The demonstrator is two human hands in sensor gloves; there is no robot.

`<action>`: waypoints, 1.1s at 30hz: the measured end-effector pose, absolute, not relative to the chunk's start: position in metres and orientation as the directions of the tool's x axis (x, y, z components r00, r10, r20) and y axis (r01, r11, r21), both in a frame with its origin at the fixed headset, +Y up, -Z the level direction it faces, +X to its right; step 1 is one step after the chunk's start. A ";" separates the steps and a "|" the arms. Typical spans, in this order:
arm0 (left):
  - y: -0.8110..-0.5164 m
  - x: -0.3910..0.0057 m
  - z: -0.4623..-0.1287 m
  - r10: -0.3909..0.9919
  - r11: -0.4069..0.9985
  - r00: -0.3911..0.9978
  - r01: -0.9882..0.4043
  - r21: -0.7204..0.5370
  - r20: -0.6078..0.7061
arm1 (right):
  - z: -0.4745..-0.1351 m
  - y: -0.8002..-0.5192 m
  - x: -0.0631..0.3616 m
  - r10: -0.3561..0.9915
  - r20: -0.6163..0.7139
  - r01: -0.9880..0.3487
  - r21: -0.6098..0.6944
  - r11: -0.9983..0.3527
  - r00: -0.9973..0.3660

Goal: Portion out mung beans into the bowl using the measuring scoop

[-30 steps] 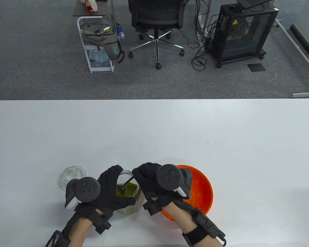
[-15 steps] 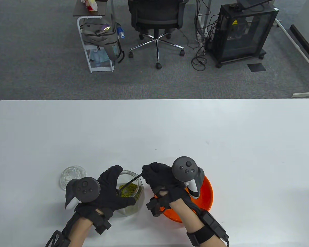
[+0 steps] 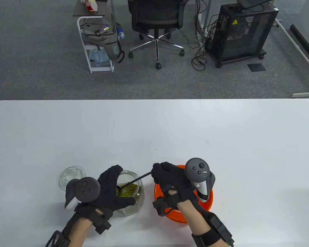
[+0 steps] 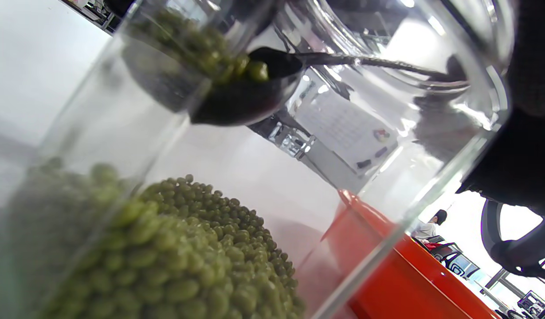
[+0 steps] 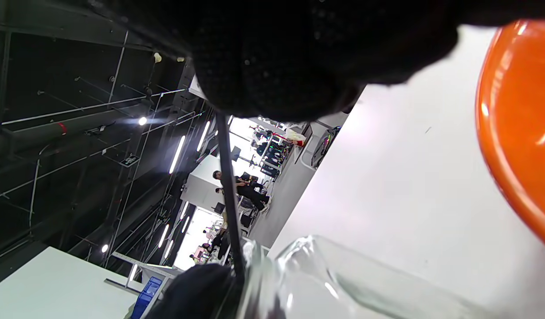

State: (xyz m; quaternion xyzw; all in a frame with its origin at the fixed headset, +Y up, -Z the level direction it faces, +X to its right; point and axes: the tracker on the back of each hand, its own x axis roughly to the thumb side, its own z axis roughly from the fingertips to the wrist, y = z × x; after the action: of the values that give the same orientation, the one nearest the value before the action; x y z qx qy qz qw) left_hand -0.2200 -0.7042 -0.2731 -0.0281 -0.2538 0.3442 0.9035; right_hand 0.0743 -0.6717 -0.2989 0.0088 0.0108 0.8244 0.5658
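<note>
Inside the jar point(image 3: 134, 191), scoop point(image 3: 134, 181) slanting bowl-down from pinching right hand point(image 3: 171, 181); left hand point(image 3: 106, 191) gripping glass.

Right hand point(image 3: 173, 181) further right, scoop point(image 3: 130, 183) raised.

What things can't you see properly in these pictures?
- Inside of the orange bowl: table view, the right hand covers most of it.
- Right hand's fingers on the scoop handle: right wrist view, just a dark blur.
- Scoop bowl: left wrist view, its left part is smeared by the jar glass.
</note>
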 end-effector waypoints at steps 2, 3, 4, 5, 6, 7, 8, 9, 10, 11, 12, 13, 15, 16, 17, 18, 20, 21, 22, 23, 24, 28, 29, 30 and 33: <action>-0.704 -0.220 -0.273 0.636 0.762 0.634 -0.608 -0.226 0.440 | -0.299 -0.673 0.078 0.938 -0.001 -0.938 0.026 -0.346 -0.346; -0.704 -0.220 -0.273 0.636 0.762 0.634 -0.608 -0.226 0.440 | -0.299 -0.674 0.080 0.942 -0.013 -0.942 0.022 -0.335 -0.335; -0.704 -0.220 -0.273 0.636 0.762 0.634 -0.607 -0.226 0.440 | -0.299 -0.674 0.082 0.946 -0.012 -0.946 0.020 -0.324 -0.324; -0.704 -0.220 -0.273 0.636 0.762 0.634 -0.607 -0.226 0.440 | -0.300 -0.674 0.083 0.948 -0.013 -0.948 0.021 -0.317 -0.318; -0.704 -0.220 -0.273 0.636 0.762 0.634 -0.607 -0.226 0.440 | -0.299 -0.674 0.084 0.951 -0.019 -0.951 0.022 -0.310 -0.310; -0.704 -0.220 -0.273 0.636 0.762 0.634 -0.607 -0.226 0.440 | -0.299 -0.674 0.086 0.954 -0.020 -0.954 0.021 -0.299 -0.299; -0.704 -0.220 -0.273 0.636 0.761 0.634 -0.607 -0.226 0.440 | -0.299 -0.674 0.087 0.955 -0.022 -0.955 0.025 -0.295 -0.295; -0.704 -0.220 -0.273 0.636 0.761 0.634 -0.607 -0.226 0.440 | -0.299 -0.673 0.088 0.956 -0.023 -0.956 0.022 -0.291 -0.292; -0.704 -0.220 -0.273 0.636 0.761 0.634 -0.607 -0.226 0.439 | -0.299 -0.672 0.089 0.958 -0.020 -0.958 0.020 -0.287 -0.288; -0.704 -0.220 -0.273 0.636 0.761 0.634 -0.607 -0.226 0.439 | -0.299 -0.672 0.090 0.958 -0.021 -0.958 0.020 -0.286 -0.286; -0.704 -0.220 -0.273 0.636 0.761 0.634 -0.608 -0.226 0.440 | -0.299 -0.671 0.092 0.959 -0.021 -0.959 0.014 -0.282 -0.282; -0.704 -0.220 -0.273 0.636 0.761 0.634 -0.607 -0.227 0.439 | -0.299 -0.670 0.093 0.961 -0.018 -0.961 0.012 -0.276 -0.277; -0.704 -0.220 -0.273 0.637 0.761 0.634 -0.608 -0.227 0.439 | -0.299 -0.670 0.096 0.963 -0.025 -0.964 0.011 -0.267 -0.268; -0.704 -0.220 -0.273 0.637 0.761 0.634 -0.608 -0.227 0.440 | -0.299 -0.670 0.097 0.965 -0.024 -0.965 0.010 -0.263 -0.263; -0.704 -0.220 -0.273 0.636 0.761 0.634 -0.607 -0.227 0.440 | -0.299 -0.670 0.099 0.965 -0.025 -0.966 0.011 -0.259 -0.259; -0.704 -0.220 -0.273 0.637 0.761 0.633 -0.608 -0.227 0.440 | -0.299 -0.670 0.101 0.966 -0.030 -0.966 0.009 -0.258 -0.258; -0.704 -0.220 -0.273 0.637 0.761 0.633 -0.608 -0.227 0.440 | -0.299 -0.669 0.105 0.967 -0.032 -0.968 0.004 -0.252 -0.252; -0.704 -0.220 -0.273 0.636 0.761 0.634 -0.607 -0.227 0.440 | -0.299 -0.669 0.107 0.968 -0.031 -0.968 0.001 -0.250 -0.250; -0.704 -0.220 -0.273 0.636 0.761 0.633 -0.607 -0.227 0.440 | -0.299 -0.669 0.109 0.969 -0.030 -0.969 0.000 -0.245 -0.245; -0.704 -0.220 -0.273 0.636 0.761 0.633 -0.607 -0.227 0.440 | -0.299 -0.669 0.110 0.970 -0.032 -0.970 0.001 -0.242 -0.242; -0.704 -0.220 -0.273 0.636 0.761 0.633 -0.607 -0.227 0.440 | -0.299 -0.668 0.112 0.971 -0.034 -0.972 0.000 -0.237 -0.236; -0.704 -0.220 -0.273 0.637 0.761 0.633 -0.607 -0.227 0.440 | -0.299 -0.667 0.117 0.975 -0.036 -0.975 -0.002 -0.221 -0.221; -0.704 -0.220 -0.273 0.637 0.761 0.633 -0.607 -0.227 0.440 | -0.299 -0.667 0.119 0.976 -0.037 -0.977 -0.005 -0.215 -0.215; -0.704 -0.220 -0.273 0.637 0.761 0.633 -0.607 -0.227 0.440 | -0.299 -0.667 0.120 0.977 -0.038 -0.978 -0.007 -0.209 -0.208; -0.704 -0.220 -0.273 0.637 0.761 0.633 -0.608 -0.227 0.440 | -0.299 -0.666 0.126 0.980 -0.042 -0.981 -0.012 -0.194 -0.193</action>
State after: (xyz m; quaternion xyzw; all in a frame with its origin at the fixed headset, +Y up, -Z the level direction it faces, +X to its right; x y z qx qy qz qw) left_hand -0.2200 -0.7044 -0.2732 -0.0287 -0.2543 0.3446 0.9032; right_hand 0.1257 -0.6664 -0.2986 -0.0200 0.0086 0.7724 0.6348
